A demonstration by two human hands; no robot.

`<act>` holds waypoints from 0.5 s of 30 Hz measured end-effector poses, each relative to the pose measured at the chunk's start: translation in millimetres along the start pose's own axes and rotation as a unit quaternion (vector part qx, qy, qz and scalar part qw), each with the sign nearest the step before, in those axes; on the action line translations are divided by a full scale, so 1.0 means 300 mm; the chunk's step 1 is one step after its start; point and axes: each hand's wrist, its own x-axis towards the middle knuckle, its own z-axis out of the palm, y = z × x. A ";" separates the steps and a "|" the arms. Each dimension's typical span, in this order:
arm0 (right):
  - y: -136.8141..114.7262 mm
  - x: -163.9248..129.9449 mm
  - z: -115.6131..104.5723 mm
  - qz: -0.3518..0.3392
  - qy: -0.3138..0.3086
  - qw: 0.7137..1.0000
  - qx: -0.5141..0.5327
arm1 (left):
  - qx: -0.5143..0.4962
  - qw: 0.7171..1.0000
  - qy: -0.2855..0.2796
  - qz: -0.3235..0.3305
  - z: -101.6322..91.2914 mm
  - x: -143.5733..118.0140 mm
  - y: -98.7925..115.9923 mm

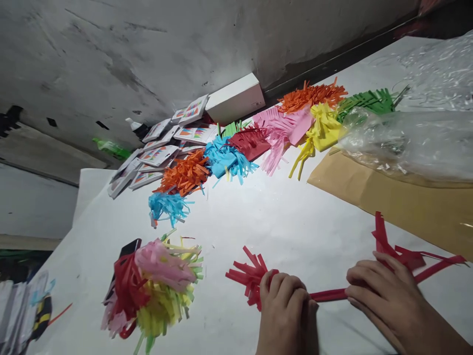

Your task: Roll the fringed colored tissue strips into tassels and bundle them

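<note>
A red fringed paper tassel [328,295] lies stretched across the white-covered table, its middle twisted into a narrow band. My left hand [283,308] is closed over the band close to the fringe at its left end. Farther right, my right hand [382,291] has its fingers closed round the same band, with loose red strips sticking out beyond it. Between the two hands the band runs straight. A heap of finished-looking tassels in pink, red and yellow-green [164,291] sits left of my left hand, partly over a dark phone-like object [131,248].
Fringed paper bundles, among them blue [227,158], orange [186,173], pink [286,125] and yellow [325,127], line the back. Behind them are printed packets [158,155] and a white box [236,98]. A brown paper sheet [388,195] and clear plastic [414,143] lie right.
</note>
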 end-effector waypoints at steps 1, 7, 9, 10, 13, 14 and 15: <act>-0.008 -0.003 0.009 0.015 0.007 1.000 0.000 | -0.001 1.000 -0.017 -0.014 -0.007 0.004 0.009; -0.050 0.003 0.064 0.112 0.048 0.989 -0.083 | 0.056 0.991 -0.102 -0.066 -0.033 0.038 0.039; -0.049 0.011 0.066 0.114 0.057 0.988 -0.088 | 0.096 0.986 -0.126 -0.054 -0.035 0.050 0.036; -0.047 0.012 0.064 0.108 0.061 0.988 -0.087 | 0.113 0.985 -0.123 -0.034 -0.036 0.055 0.033; -0.042 0.003 0.064 0.068 0.050 0.994 -0.065 | 0.136 0.984 -0.089 0.073 -0.042 0.062 0.027; -0.041 -0.002 0.067 0.046 0.043 0.997 -0.054 | 0.139 0.981 -0.080 0.107 -0.042 0.062 0.026; -0.041 -0.007 0.071 0.022 0.034 0.998 -0.046 | 0.142 0.978 -0.077 0.133 -0.039 0.062 0.025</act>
